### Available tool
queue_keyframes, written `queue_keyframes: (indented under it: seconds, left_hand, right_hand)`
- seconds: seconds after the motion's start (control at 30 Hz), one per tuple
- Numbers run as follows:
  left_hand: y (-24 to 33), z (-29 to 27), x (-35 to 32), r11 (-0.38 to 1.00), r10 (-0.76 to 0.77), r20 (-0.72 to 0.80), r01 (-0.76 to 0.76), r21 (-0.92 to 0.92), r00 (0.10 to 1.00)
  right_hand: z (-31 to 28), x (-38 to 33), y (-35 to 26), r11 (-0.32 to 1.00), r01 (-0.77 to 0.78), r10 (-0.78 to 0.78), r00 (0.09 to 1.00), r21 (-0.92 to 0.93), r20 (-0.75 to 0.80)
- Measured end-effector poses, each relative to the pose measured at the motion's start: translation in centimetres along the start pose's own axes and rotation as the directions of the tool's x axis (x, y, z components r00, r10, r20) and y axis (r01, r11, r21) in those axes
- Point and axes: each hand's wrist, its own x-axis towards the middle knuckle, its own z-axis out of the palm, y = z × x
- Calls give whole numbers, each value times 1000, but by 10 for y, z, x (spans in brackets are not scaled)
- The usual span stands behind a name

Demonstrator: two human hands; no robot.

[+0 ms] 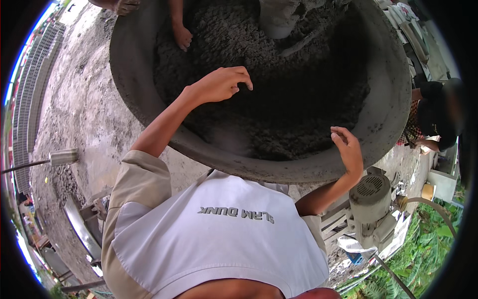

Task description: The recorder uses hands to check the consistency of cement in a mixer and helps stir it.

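Plainly, I have one big grey tub (388,99) before me, with one mass of wet grey mix (224,35) in it, under and beyond my two hands. My left hand (220,84) hangs over the mix, fingers loosely curled around nothing; my right hand (348,152) is above the tub's near right side, thumb and fingers apart. The tub's mouth faces up, and its long axis, as I see it, runs left to right past both hands. One thick column (278,24) points down into the mix, beyond my left hand and to its right. One co-worker's hand (182,37) is beyond my left hand, to its left. One grey motor (370,193) sits outside the tub, to the right of my right hand
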Motion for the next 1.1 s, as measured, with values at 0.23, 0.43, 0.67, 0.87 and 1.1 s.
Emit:
queue_keyframes:
  seconds: [0.23,0.43,0.67,0.87,1.1]
  left_hand:
    - [-1,-4,3,1000,0,-24,0,22,1000]
    - [-8,-4,0,999,-44,-69,46,18,997]
    - [-7,-6,0,1000,-3,-17,3,4,1000]
    - [-5,-5,-1,1000,-20,60,18,25,998]
    - [-8,-6,-1,997,-4,59,-1,77,998]
  right_hand:
    - [-1,0,-2,1000,-21,21,1000,-16,-4]
    - [0,4,7,1000,-18,18,1000,16,-2]
    - [-1,3,8,999,10,-10,1000,45,-4]
    - [-1,5,8,998,49,-47,998,46,-32]
    - [0,4,4,1000,-17,17,1000,-5,-2]
